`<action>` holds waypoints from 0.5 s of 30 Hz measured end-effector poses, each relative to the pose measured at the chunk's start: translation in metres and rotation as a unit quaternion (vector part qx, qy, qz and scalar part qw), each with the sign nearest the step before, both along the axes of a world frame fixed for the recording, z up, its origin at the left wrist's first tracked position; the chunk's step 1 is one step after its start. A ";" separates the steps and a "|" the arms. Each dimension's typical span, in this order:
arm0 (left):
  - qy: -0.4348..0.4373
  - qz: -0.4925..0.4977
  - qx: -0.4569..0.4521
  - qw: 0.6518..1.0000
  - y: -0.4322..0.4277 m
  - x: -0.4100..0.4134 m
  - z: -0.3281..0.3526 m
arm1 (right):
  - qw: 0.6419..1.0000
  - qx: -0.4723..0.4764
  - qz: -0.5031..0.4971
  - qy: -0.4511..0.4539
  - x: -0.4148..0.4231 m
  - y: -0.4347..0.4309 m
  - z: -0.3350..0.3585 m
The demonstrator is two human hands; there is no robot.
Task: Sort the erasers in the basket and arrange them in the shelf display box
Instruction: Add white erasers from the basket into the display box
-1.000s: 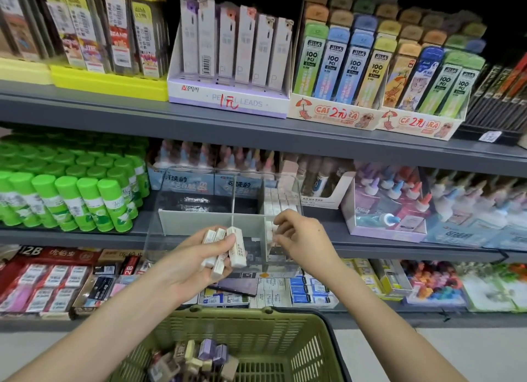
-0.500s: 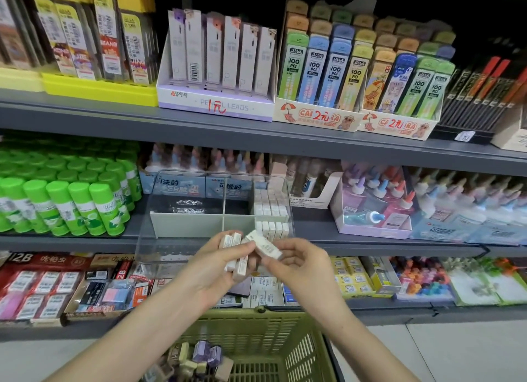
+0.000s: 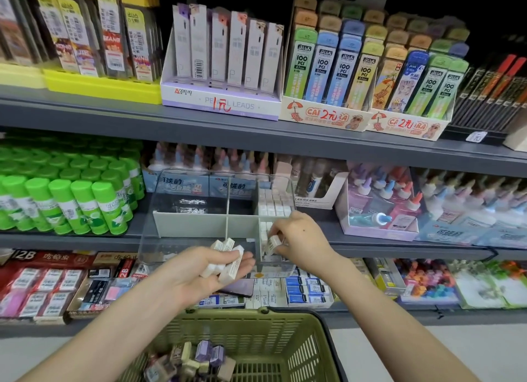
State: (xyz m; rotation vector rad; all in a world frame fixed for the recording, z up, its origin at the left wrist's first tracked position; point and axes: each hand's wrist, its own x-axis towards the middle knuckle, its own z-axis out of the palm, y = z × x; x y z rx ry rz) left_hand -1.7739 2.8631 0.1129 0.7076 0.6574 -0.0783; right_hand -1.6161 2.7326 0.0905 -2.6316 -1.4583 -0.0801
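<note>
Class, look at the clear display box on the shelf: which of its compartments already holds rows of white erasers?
The narrow right-hand compartment, by the right hand: white erasers stand packed there, while wider sections left of it show none.

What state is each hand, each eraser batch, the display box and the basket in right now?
left hand, grips the eraser bunch.
eraser bunch, white, held in front of the box.
right hand, pinches the single eraser.
single eraser, tilted, at the box's front right compartment.
display box, on the shelf, right side part filled with stocked erasers.
basket, holds loose erasers.
</note>
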 end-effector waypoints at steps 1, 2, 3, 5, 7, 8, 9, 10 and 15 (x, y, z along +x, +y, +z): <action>0.002 -0.004 0.006 1.000 0.001 0.000 -0.001 | 1.000 0.016 -0.004 0.003 0.001 0.001 -0.003; 0.005 -0.007 0.015 1.000 0.003 0.000 -0.001 | 1.000 0.028 -0.004 -0.011 0.002 0.002 -0.007; 0.008 -0.009 0.026 1.000 0.004 0.000 -0.002 | 0.999 0.037 -0.001 -0.034 0.003 0.002 -0.010; 0.012 -0.009 0.042 0.999 0.005 0.001 -0.001 | 0.995 0.072 -0.001 -0.070 0.003 0.002 -0.017; 0.007 -0.010 0.050 0.999 0.005 0.004 0.002 | 0.991 0.089 -0.007 -0.100 0.000 0.002 -0.019; 0.004 -0.012 0.056 0.998 0.004 0.006 0.003 | 0.989 0.095 -0.012 -0.114 0.000 0.002 -0.019; 0.001 -0.014 0.065 0.998 0.002 0.007 0.004 | 0.988 0.095 -0.017 -0.123 -0.001 0.001 -0.019; -0.001 -0.013 0.075 0.997 0.001 0.009 0.005 | 0.987 0.092 -0.024 -0.130 -0.001 0.001 -0.018; 0.015 -0.023 0.111 0.993 -0.004 0.015 0.006 | 0.983 0.090 -0.026 -0.160 0.001 -0.001 -0.018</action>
